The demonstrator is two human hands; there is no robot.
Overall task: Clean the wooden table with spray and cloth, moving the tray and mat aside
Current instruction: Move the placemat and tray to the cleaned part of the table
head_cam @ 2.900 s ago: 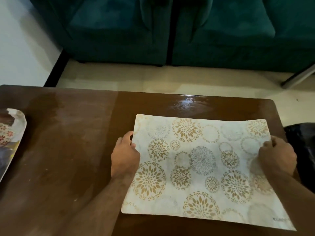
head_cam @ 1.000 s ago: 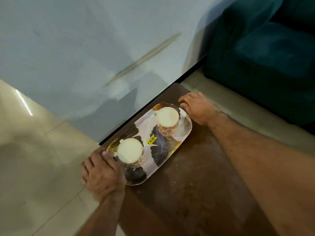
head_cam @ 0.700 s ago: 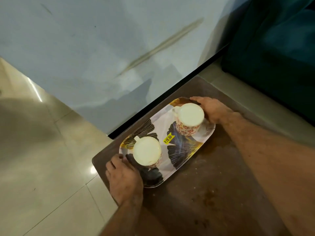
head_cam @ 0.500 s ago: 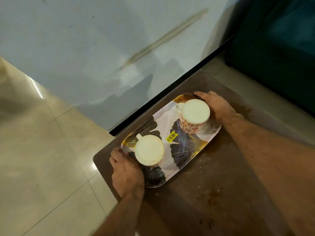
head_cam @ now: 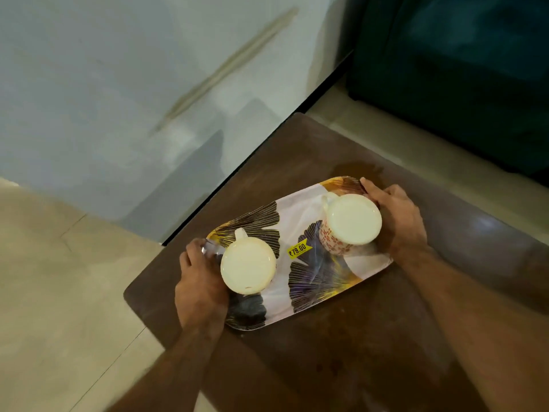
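Head view is showing the tray (head_cam: 300, 264) sitting near the left corner of the wooden table (head_cam: 371, 337), a patterned oblong with a yellow price sticker (head_cam: 298, 250) at its middle. Two cups are standing on it: the near cup (head_cam: 248, 264) by the left end, and the far cup (head_cam: 350, 223), red-patterned, by the right end. The left hand (head_cam: 202, 289) is curling around the tray's left short edge, fingers closed on the rim just beside the near cup. The right hand (head_cam: 395, 218) is wrapping the opposite short edge, closed on it, knuckles almost touching the far cup. Whether the tray is lifting clear of the wood or resting on it, I cannot tell.

My judgement is that the cups are the main hazard. They are sitting loose on a smooth surface, so any tilt or jerk would be sending them sliding, and each is standing so close to a gripping hand that a knuckle could be nudging it over. The table corner is close on the left, with bare floor (head_cam: 59, 292) beyond it, so a cup tipping that way would be falling off. A darker patch (head_cam: 359, 168) beyond the tray may be dampness, and wet fingers could be slipping on the rim.
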